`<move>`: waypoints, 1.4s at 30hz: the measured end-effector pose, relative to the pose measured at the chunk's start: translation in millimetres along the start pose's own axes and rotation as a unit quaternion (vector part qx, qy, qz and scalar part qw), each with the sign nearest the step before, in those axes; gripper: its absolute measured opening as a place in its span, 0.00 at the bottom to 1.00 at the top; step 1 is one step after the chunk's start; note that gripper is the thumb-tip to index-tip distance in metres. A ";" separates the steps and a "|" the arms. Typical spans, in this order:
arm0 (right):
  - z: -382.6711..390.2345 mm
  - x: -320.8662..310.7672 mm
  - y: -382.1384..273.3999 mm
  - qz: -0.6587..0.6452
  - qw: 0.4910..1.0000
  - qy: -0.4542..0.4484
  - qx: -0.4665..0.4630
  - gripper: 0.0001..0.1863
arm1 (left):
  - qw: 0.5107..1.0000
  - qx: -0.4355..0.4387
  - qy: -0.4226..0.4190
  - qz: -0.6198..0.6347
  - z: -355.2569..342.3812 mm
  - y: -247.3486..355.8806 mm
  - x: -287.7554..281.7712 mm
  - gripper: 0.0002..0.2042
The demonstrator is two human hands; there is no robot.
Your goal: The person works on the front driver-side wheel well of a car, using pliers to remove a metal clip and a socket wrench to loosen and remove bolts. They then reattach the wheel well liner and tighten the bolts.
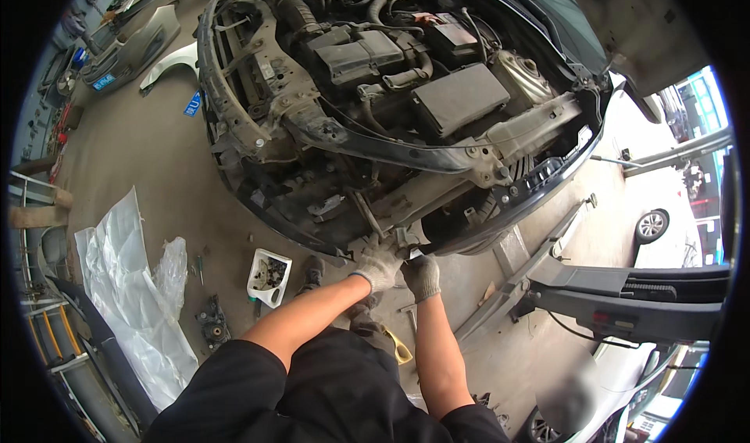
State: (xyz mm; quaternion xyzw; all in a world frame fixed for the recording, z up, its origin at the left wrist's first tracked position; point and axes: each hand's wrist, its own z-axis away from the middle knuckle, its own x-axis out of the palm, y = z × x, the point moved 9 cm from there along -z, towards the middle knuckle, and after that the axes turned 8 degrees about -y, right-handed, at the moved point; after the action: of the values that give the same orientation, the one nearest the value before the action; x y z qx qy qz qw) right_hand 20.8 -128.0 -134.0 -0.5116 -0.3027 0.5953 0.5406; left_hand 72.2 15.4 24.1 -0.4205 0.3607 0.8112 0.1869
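Observation:
My left hand, in a pale knitted work glove, reaches to the front edge of a car with its bumper off. Its fingers bend against a small grey metal bracket, beside the lower end of a thin metal bar. Close by on the right, my right hand, gloved the same way, is closed just below the bracket; what it holds is hidden. Above both hands runs the bare front crossmember, below the open engine bay with its black battery or fuse-box cover.
A white cut-open jug of small hardware stands on the floor at left, near crumpled silver sheeting and a black part. At right are lift arms and a lift post. A removed bumper lies far left.

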 end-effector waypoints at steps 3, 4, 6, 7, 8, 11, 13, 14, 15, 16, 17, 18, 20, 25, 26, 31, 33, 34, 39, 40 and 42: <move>3.3 5.1 0.4 -0.005 1.000 0.007 -0.029 0.20 | 1.000 0.021 0.013 0.012 0.1 -10.5 8.1 0.30; 3.3 5.7 -12.2 0.041 0.999 0.007 -0.034 0.18 | 0.999 0.036 0.029 0.024 -2.5 -14.8 9.4 0.30; 11.8 14.1 -98.6 0.231 0.972 -0.002 -0.039 0.11 | 0.997 0.022 -0.047 -0.051 -3.7 -33.3 -7.6 0.29; 14.7 8.6 -106.5 0.201 0.979 0.010 -0.039 0.13 | 0.998 0.015 -0.029 -0.053 -9.8 -44.5 -7.7 0.29; 16.2 5.7 -111.0 0.184 0.982 0.022 -0.044 0.13 | 0.999 0.003 -0.013 -0.053 -13.4 -56.6 -8.1 0.28; 19.3 4.9 -90.9 -0.039 0.997 0.069 -0.023 0.17 | 0.996 0.023 0.070 -0.048 -15.6 -69.1 -37.6 0.25; 22.8 11.1 -88.5 0.155 0.988 0.025 -0.005 0.21 | 0.995 0.034 0.047 -0.080 -21.2 -66.8 -36.6 0.24; 24.2 15.2 -76.8 0.086 0.996 0.005 -0.006 0.21 | 0.994 0.040 0.035 -0.096 -22.6 -64.3 -34.8 0.24; 27.4 15.4 -66.5 0.018 1.000 -0.008 -0.002 0.22 | 0.988 0.064 0.064 -0.129 -20.0 -51.6 -42.1 0.23; 28.0 19.8 -44.1 -0.214 0.977 -0.013 -0.007 0.20 | 0.987 0.081 0.057 -0.127 -21.2 -42.2 -39.8 0.23; 32.9 20.3 -23.5 -0.317 0.948 -0.010 -0.008 0.19 | 0.986 0.099 0.051 -0.124 -22.7 -32.6 -36.2 0.23; 33.0 24.5 -20.8 -0.419 0.908 -0.010 -0.009 0.18 | 0.984 0.113 0.047 -0.126 -25.5 -29.1 -32.9 0.23; 32.4 22.6 -15.5 -0.288 0.957 -0.012 0.016 0.16 | 0.985 0.129 0.038 -0.108 -34.0 -33.1 -21.0 0.24; 22.6 18.7 -111.7 0.237 0.970 -0.047 -0.034 0.21 | 0.984 0.126 0.057 -0.112 -34.5 -47.6 -18.8 0.28; 22.3 18.8 -99.0 0.238 0.970 -0.042 -0.031 0.19 | 0.984 0.119 0.062 -0.113 -33.3 -45.4 -21.0 0.29; -18.4 21.3 -16.7 0.131 0.985 0.045 -0.099 0.12 | 0.984 0.102 0.097 -0.105 -29.1 -35.9 -27.1 0.35; -26.0 28.1 13.5 -0.161 0.986 0.035 -0.012 0.13 | 0.991 0.080 0.067 -0.089 -29.7 -41.2 -23.3 0.36; -26.5 35.6 16.8 -0.304 0.952 0.028 0.031 0.13 | 0.992 0.072 0.053 -0.084 -30.6 -44.0 -22.4 0.36; -47.0 40.9 2.4 -0.095 0.988 -0.018 -0.118 0.21 | 0.978 0.172 0.079 -0.086 -32.4 -50.2 -20.5 0.30; -51.4 44.3 0.3 -0.035 0.989 -0.024 -0.140 0.23 | 0.971 0.192 0.118 -0.082 -28.9 -50.6 -20.9 0.29; -50.9 40.2 -15.4 0.006 0.972 -0.013 -0.235 0.28 | 0.945 0.243 0.204 -0.085 -23.1 -52.3 -20.0 0.27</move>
State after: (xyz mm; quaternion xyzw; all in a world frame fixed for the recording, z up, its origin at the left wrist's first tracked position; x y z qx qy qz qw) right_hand 77.9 -95.9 -146.2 -0.6185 -0.4378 0.5174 0.3976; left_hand 128.1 33.3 9.1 -0.5483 0.5399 0.5770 0.2738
